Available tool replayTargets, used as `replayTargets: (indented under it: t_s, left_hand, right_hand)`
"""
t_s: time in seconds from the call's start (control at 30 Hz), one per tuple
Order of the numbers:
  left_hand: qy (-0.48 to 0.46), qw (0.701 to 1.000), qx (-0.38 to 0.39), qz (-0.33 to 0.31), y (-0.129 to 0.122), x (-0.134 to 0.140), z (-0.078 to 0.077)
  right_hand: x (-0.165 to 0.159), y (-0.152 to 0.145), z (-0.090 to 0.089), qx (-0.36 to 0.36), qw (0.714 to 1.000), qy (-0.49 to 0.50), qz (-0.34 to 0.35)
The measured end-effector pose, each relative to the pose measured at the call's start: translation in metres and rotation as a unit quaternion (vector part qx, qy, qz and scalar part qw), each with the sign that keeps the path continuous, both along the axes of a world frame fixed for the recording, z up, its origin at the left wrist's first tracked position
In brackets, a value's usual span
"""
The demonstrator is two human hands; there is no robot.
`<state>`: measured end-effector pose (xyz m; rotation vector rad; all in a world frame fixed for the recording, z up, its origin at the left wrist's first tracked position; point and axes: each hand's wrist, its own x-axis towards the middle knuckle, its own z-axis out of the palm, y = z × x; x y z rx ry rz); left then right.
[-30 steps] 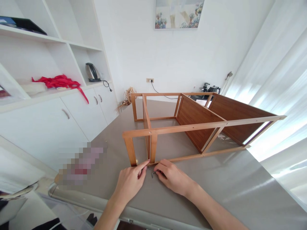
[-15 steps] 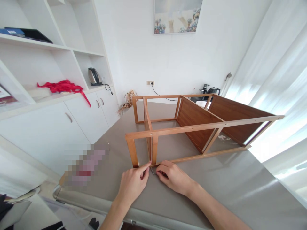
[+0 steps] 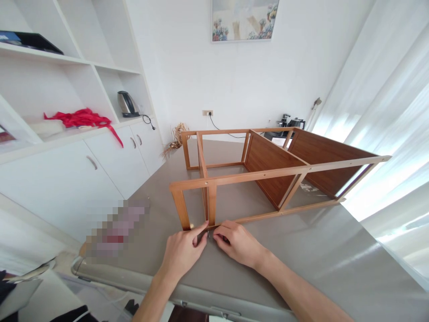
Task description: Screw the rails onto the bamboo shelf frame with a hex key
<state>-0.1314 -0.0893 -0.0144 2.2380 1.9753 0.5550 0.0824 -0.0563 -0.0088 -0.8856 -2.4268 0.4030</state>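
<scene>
A wooden shelf rack lies on its side on the grey table, its lower rail close to both hands. My left hand is at the rail's near corner, its index fingertip touching the wood beside the upright. The left thumb stands apart from that finger, with nothing visible between them. Just right of it, my right hand pinches a small, thin metal hex key at the joint under the crosspiece. The key is mostly hidden by my fingers, and the fastener cannot be made out.
The grey table has a near edge below my forearms. A blurred item lies at its left. White cabinets stand at left, with a kettle and red cloth. Curtains hang at right.
The whole view has shifted slightly, so everything appears a little up and left. The hex key has turned and shows less; my left thumb is nearer to it.
</scene>
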Motion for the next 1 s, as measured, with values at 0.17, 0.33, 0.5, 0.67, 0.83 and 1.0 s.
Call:
replayTargets:
  t_s: [0.17,0.33,0.5,0.67,0.83,1.0]
  left_hand:
    - [-0.005,1.0,-0.01,0.002,0.0008,0.0,0.0012]
    - [-0.017,0.999,-0.031,0.001,0.0004,0.0012,0.0066]
    - [-0.022,0.999,-0.023,0.0,0.0011,0.0008,0.0062]
    - [-0.015,1.0,-0.023,0.0,0.002,-0.0007,0.0014]
    - [-0.018,0.999,-0.026,0.003,0.0016,-0.001,0.0011]
    - [-0.021,0.999,-0.032,0.009,0.0001,0.0012,0.0061]
  right_hand:
    - [-0.0015,-0.0016,-0.0003,0.026,1.0,-0.008,-0.007]
    - [-0.0017,-0.0022,0.0025,0.037,0.999,0.0,-0.003]
    - [-0.0023,-0.003,0.0036,0.06,0.998,-0.018,0.008]
    - [-0.0032,-0.0041,0.0026,0.086,0.995,-0.048,0.007]
    - [-0.0042,-0.0029,0.0012,0.09,0.995,-0.048,0.007]
    - [-0.0016,-0.0029,0.0031,0.076,0.996,-0.035,0.019]
